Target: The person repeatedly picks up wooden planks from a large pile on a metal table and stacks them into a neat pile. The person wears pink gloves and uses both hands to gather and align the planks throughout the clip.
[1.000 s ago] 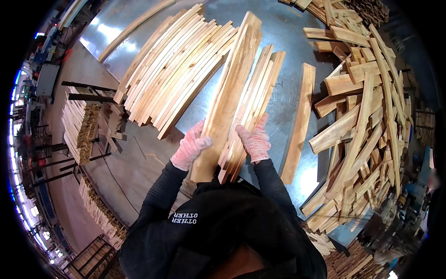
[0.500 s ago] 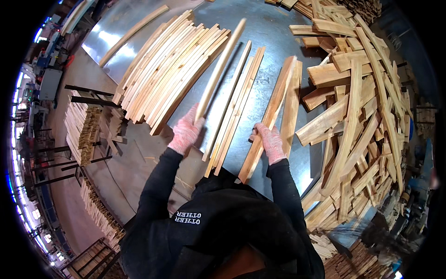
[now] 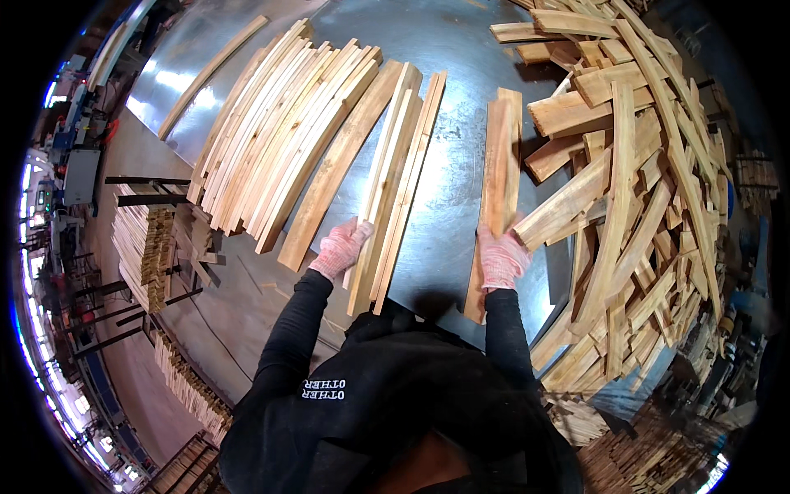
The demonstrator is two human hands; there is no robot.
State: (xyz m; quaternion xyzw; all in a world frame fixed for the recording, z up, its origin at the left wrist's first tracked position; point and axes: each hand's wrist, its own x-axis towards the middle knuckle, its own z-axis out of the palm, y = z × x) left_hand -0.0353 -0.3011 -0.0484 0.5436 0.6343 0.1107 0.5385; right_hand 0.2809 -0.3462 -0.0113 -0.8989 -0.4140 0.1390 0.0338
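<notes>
Both of my hands wear pinkish-white knit gloves. My left hand (image 3: 341, 249) is closed on the edge of a narrow wooden strip (image 3: 383, 185), which stands with a few others just right of it. A wider wooden slat (image 3: 341, 160) lies flat to the left, beside a close row of pale wooden strips (image 3: 284, 132). On the right, my right hand (image 3: 504, 257) grips the lower part of a brown wooden board (image 3: 497, 169). Another board overlaps behind that one, and the glove hides part of both. Its fingertips are partly out of sight.
The strips lie on a shiny metal tabletop (image 3: 448, 148). A high jumbled heap of wooden offcuts (image 3: 613, 181) crowds the right side, close to my right hand. A single curved slat (image 3: 212, 76) rests at the far left. Stacked wood (image 3: 140, 247) on a dark rack stands beyond the left edge.
The slat that my left hand held raised now lies flat beside the row. That hand has moved to the strips on its right. My right hand and its board have shifted right.
</notes>
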